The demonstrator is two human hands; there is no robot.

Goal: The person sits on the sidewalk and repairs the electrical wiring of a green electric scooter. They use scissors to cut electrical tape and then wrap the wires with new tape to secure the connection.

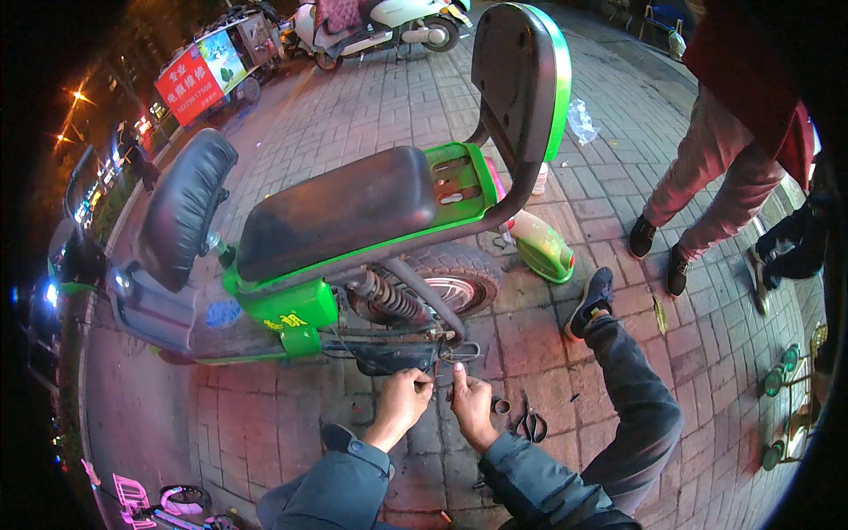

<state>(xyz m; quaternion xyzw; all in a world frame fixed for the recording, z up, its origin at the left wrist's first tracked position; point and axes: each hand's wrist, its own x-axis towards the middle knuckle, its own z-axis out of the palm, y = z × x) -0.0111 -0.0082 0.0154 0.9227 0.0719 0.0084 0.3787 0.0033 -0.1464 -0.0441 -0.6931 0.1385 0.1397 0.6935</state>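
Observation:
A green and black electric scooter (340,203) stands across the middle, rear wheel (464,281) and shock absorber (397,300) exposed. My left hand (402,406) pinches a thin wire (437,369) below a black housing (380,360) at the scooter's lower rear. Just right of it, my right hand (473,406) is closed with the thumb raised, near the same wire; what its fingers hold is hidden. Black-handled scissors (533,424) and a roll of tape (502,405) lie on the paving beside my right hand.
My outstretched leg (627,380) is at right. Two people's legs (715,177) (786,247) stand beyond it. A green plastic panel (539,243) lies behind the wheel. A white scooter (397,18) and cart (203,79) are at back, a pink bicycle (132,499) lower left, green-wheeled object (777,380) right.

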